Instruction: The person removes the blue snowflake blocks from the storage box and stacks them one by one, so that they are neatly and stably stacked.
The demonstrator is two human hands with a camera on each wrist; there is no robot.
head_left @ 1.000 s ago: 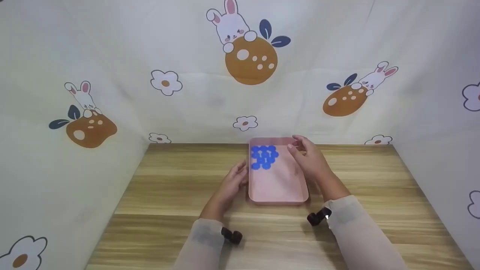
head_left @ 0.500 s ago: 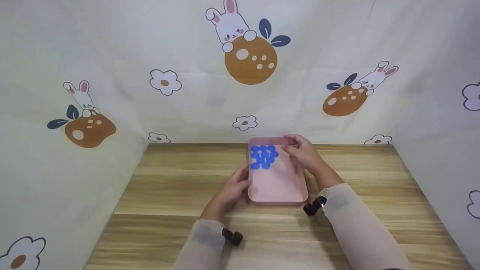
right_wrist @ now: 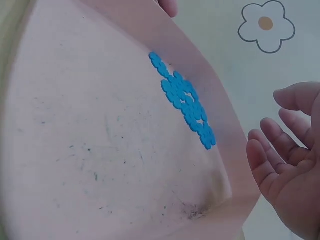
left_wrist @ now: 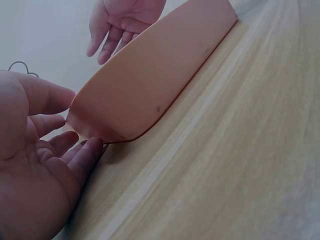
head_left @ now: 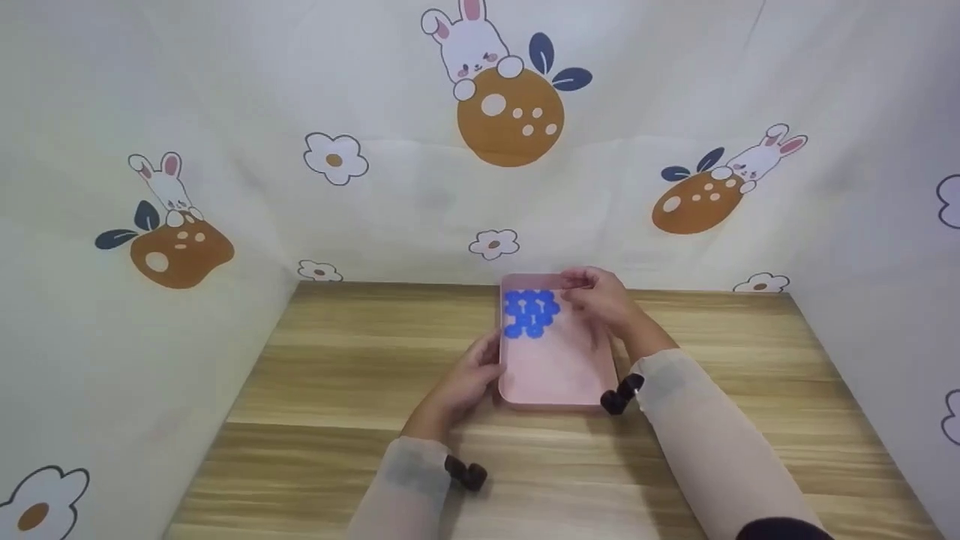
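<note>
The relaxed left hand (head_left: 463,379) touches the pink tray (head_left: 559,375); the relaxed right hand (head_left: 609,301) has shifted left near its far edge.

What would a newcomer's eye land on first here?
Probably the bright blue flower-shaped pieces, clustered in the far left part of the pink tray. Next come the left fingers at the tray's left side and the right fingers near its far right corner. Behind, a big printed bunny peers over an orange fruit on the pale backdrop.
</note>
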